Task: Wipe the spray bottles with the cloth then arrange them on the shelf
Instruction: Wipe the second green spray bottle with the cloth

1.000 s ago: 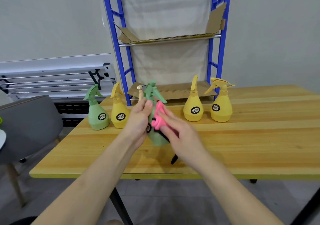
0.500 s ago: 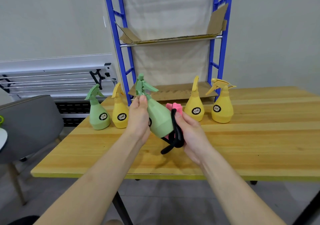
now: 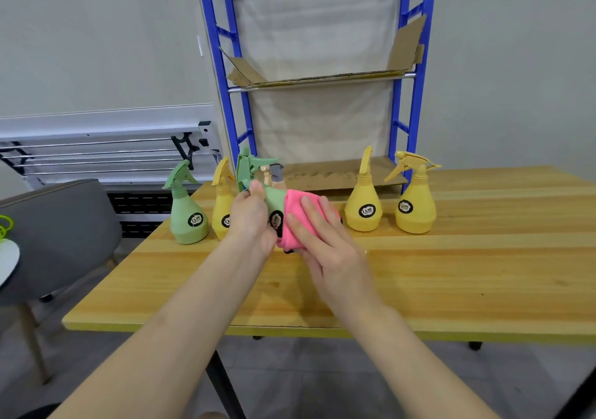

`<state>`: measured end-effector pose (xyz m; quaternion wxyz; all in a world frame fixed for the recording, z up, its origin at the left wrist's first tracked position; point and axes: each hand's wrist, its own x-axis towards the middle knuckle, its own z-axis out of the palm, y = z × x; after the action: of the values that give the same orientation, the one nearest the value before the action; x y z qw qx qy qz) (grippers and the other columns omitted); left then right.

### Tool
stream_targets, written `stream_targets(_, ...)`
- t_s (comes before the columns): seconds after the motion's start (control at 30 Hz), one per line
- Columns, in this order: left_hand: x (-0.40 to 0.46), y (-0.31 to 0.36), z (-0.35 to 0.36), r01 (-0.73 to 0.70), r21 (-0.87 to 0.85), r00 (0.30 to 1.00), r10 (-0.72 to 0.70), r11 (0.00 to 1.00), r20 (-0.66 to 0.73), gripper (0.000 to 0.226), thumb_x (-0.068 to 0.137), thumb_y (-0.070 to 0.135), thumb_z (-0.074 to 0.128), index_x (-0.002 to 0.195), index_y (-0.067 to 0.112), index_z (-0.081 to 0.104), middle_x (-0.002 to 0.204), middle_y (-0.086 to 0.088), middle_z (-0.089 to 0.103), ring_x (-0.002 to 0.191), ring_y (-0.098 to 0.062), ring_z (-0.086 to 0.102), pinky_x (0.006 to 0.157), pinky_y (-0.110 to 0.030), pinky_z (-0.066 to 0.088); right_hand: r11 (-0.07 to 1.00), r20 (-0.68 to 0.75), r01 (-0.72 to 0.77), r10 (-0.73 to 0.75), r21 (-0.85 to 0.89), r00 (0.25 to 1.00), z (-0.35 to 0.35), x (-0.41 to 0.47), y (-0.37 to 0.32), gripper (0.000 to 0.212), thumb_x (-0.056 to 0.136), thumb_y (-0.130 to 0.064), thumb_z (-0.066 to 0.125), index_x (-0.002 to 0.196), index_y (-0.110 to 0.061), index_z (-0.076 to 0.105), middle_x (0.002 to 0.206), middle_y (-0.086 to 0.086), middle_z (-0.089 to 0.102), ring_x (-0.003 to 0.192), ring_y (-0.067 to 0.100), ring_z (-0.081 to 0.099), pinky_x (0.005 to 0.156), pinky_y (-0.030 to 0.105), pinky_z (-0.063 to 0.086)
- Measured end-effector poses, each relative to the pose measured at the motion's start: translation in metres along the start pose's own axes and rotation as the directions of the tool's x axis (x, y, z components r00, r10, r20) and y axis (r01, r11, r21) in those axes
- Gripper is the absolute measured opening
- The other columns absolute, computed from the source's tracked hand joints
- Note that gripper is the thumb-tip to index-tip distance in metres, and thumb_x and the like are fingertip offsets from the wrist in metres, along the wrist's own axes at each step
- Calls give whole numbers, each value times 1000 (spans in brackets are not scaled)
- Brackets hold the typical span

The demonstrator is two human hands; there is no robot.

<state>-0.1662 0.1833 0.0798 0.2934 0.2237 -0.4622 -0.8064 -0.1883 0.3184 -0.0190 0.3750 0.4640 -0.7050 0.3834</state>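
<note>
Behind the yellow wooden surface (image 3: 451, 273) stands our blue metal shelf with cardboard-lined tiers (image 3: 319, 76), holding no bottles yet, so arranging is all ahead. Four plastic spray bottles wait on the far side: green (image 3: 187, 215) and yellow (image 3: 222, 205) left, two yellow (image 3: 364, 202) (image 3: 414, 202) right. Our left hand (image 3: 251, 218) grips the tilted green spray bottle (image 3: 274, 199) at its neck; our right hand (image 3: 325, 244), fingers spread, presses the pink cloth (image 3: 290, 222) around its body, apparently mid-wipe.

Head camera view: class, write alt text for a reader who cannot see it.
The left hand holds a green spray bottle over a wooden table while the right hand wipes it with a pink cloth. Four more bottles stand behind.
</note>
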Motion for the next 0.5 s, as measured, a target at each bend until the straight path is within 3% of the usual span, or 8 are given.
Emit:
stream_targets(0.1,0,0,0,-38,12,998,38,999,44,29,112,30,42,105,7,58,100,-15,68,89,-27,69,97,-52,57,942,40,-214,211,259,977,-6,9,-5,54,104,-17,66,155,-24,52,167,-4,42,160,16,29,129,36,31)
stream_targets(0.17,-2,0,-1,-67,17,994,65,998,83,28,112,29,41,106,10,59,110,-17,69,97,-28,68,99,-51,56,726,155,-465,454,507,878,-17,20,-13,49,105,-22,65,152,-33,56,159,-11,53,152,7,42,124,30,38)
stream_targets(0.23,-3,1,-3,-103,16,988,101,995,117,27,112,28,40,110,12,61,113,-15,71,101,-26,68,100,-48,56,398,310,-613,602,682,736,-31,31,-16,36,108,-26,61,142,-38,65,136,-5,73,130,18,66,107,42,57)
stream_targets(0.3,-4,3,-5,-124,-6,978,123,992,169,31,112,30,39,119,10,62,112,-13,73,106,-29,69,102,-49,55,30,522,-663,591,748,615,-41,37,-11,32,110,-29,55,139,-27,69,130,5,75,120,31,73,97,58,60)
stream_targets(0.37,-8,3,-4,-121,-56,972,130,991,195,35,112,32,38,125,8,59,112,-14,74,101,-28,72,99,-51,57,-251,677,-659,503,709,537,-48,39,-7,39,110,-37,53,142,-17,66,136,12,72,124,38,70,103,70,52)
stream_targets(0.43,-13,0,-1,-110,-68,975,121,992,187,35,112,35,38,129,9,55,117,-16,75,100,-25,75,96,-50,58,-373,722,-627,468,684,509,-47,39,-7,46,108,-44,55,142,-15,64,138,14,70,126,40,68,106,73,48)
stream_targets(0.5,-15,-4,1,-124,-38,974,129,992,186,42,108,44,44,133,12,52,124,-15,73,108,-28,73,99,-52,57,-355,684,-594,495,722,535,-46,38,-9,44,108,-43,54,141,-16,65,138,14,70,125,40,69,105,72,49)
